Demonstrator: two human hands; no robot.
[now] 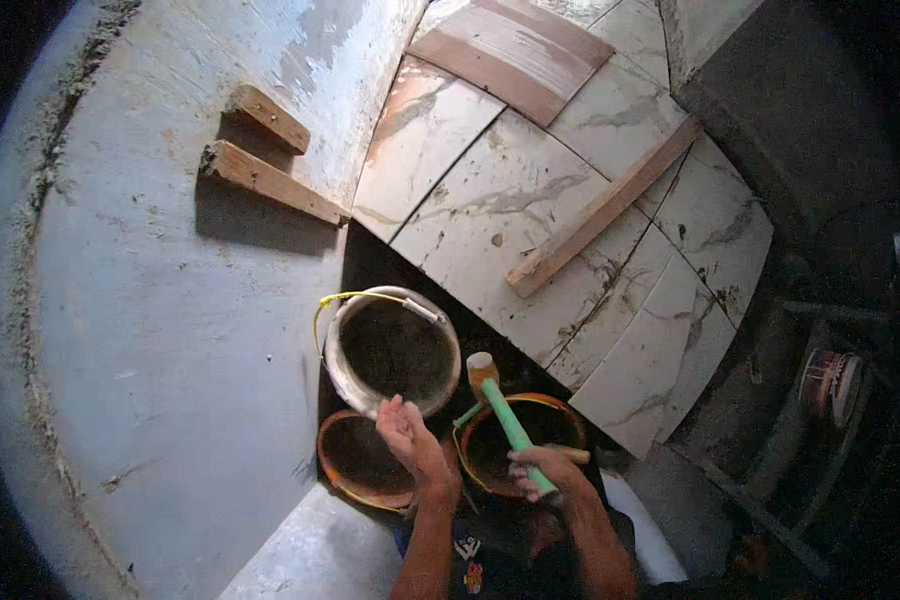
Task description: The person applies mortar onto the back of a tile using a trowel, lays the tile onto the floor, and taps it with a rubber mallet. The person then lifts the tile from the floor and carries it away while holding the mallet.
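My right hand [548, 472] is wrapped round the green handle of a mallet [511, 425]. The mallet's pale-faced head points up and away, over the gap between the buckets. My left hand [410, 443] is raised with the fingers extended and slightly bent, holding nothing. It overlaps the near rim of a white bucket [336, 372], which has a yellow wire handle and a dark inside. Below my left hand stands an orange-rimmed bucket [342, 488]. Another orange-rimmed bucket [576, 415] is behind my right hand, with a light wooden handle [574, 454] across its near side.
Marble-patterned floor tiles [530, 200] stretch ahead, with a wooden batten [610, 205] lying across them. A brown ribbed tile or board [515, 55] lies at the far end. Two wood blocks [270, 182] jut from the left wall [150, 330]. A spool-like object [832, 385] sits at the right.
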